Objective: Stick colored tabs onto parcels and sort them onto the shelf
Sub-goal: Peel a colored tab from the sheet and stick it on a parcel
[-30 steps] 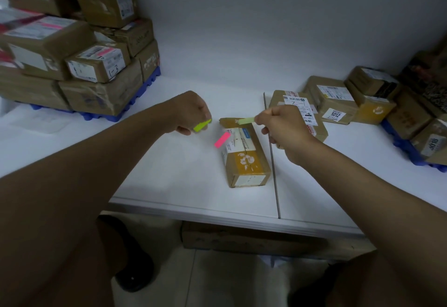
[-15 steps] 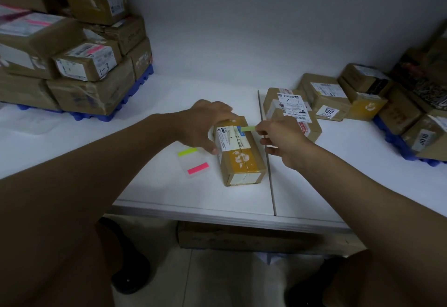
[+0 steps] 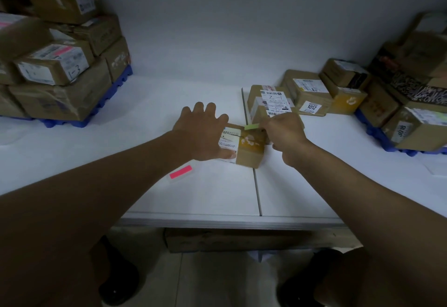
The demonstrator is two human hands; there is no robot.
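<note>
Left hand (image 3: 203,132) spread over the parcel (image 3: 244,147) — hiding its label; right hand (image 3: 283,132) pinches green tab (image 3: 251,127).

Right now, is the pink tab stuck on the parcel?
No. The pink tab lies on the white table, apart from the parcel under the left hand.

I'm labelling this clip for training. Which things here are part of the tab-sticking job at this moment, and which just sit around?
In use:
- small parcel, steadied by the left hand
- green tab, pinched in the right hand
- pink tab, lying ready on the table

Lying about:
- left parcel stack
- parcels on the right
</note>
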